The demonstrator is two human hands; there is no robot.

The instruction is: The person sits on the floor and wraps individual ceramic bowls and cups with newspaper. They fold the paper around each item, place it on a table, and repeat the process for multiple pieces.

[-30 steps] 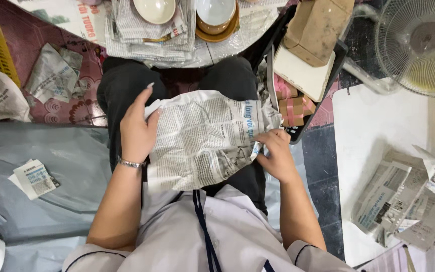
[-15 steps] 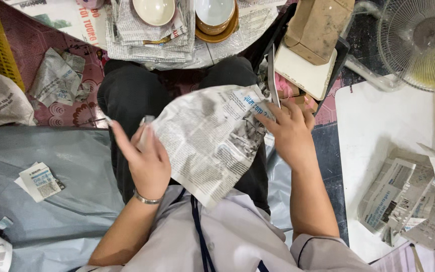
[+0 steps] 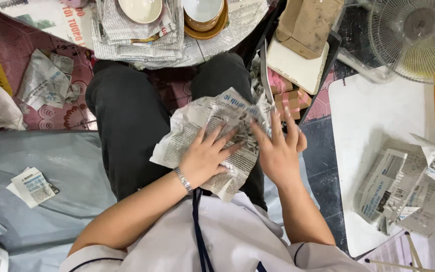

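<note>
I see my left hand (image 3: 205, 158) and right hand (image 3: 277, 151) — both spread flat — pressing the crumpled newspaper sheet (image 3: 212, 136) on my lap.

One head-worn camera looks almost straight down from above the person's chest; the lap fills the centre at close range, with both forearms entering from the bottom edge; the top of the frame faces forward to a paper-covered table edge (image 3: 177, 55); a fan (image 3: 419, 35) sits top right; no second view shares the scene.
</note>
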